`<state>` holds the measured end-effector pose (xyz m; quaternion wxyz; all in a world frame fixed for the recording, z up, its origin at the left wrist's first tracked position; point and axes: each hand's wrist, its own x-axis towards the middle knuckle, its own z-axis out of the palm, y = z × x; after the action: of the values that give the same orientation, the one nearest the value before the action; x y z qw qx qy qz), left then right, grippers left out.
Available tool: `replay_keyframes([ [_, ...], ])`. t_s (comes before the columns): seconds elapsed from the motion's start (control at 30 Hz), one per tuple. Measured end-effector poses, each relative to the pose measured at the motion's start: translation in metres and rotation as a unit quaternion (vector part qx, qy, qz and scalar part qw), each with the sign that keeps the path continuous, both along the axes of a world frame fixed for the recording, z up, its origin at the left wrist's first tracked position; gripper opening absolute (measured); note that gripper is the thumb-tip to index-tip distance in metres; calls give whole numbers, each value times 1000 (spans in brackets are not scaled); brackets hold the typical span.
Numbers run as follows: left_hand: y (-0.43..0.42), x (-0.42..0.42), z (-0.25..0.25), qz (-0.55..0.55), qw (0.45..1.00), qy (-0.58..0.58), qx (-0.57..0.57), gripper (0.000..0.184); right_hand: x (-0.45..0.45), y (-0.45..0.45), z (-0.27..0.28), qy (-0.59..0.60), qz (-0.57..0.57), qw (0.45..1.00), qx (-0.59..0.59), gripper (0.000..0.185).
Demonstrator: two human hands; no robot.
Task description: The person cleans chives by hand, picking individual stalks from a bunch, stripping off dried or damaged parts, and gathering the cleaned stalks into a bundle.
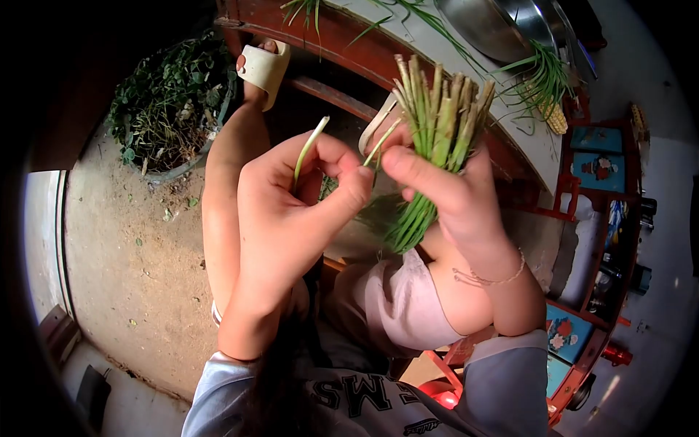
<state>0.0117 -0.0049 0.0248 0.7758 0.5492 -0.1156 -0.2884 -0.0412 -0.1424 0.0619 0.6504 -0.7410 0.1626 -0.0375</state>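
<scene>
A thick bunch of garlic chives, pale cut stems upward and green leaves hanging below, is gripped in my right hand. Between the thumb and fingertips of my left hand is a single thin chive stalk, whose upper end leans toward the right hand's fingertips. A second pale green stalk sticks up from the curled fingers of the same hand. Both hands are held over my lap, close together, with the bunch on the right. Part of the right fingers is hidden behind the stems.
More chives lie on a white-topped red table near a metal bowl and a corn cob. A basin of leafy greens stands on the floor at left. Red cabinets with blue panels line the right side.
</scene>
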Motion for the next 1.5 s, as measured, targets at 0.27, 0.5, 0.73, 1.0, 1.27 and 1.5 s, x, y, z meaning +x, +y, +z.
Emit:
replay_keyframes([
  [0.27, 0, -1, 6, 2, 1000, 1, 17, 6, -1, 3, -8, -20, -59, 997, 39, 6],
  [0.5, 3, -1, 4, -3, 1000, -9, 14, 4, 7, -5, -5, -51, -185, 979, 69, 5],
  [0.73, 8, 5, -6, -26, 998, 47, -45, 3, 5, -21, -9, -35, -181, 981, 60, 5],
  [1.0, 6, 3, -6, -33, 995, 57, -75, 4, 0, 1, -6, -14, -58, 992, 108, 10],
  [1.27, 1, -3, -3, -4, 999, -33, -34, 4, 0, 11, -11, -59, -23, 994, 90, 6],
  [1.5, 4, -5, -4, 19, 998, -22, -57, 6, -3, 15, -4, -40, -28, 997, 65, 6],
])
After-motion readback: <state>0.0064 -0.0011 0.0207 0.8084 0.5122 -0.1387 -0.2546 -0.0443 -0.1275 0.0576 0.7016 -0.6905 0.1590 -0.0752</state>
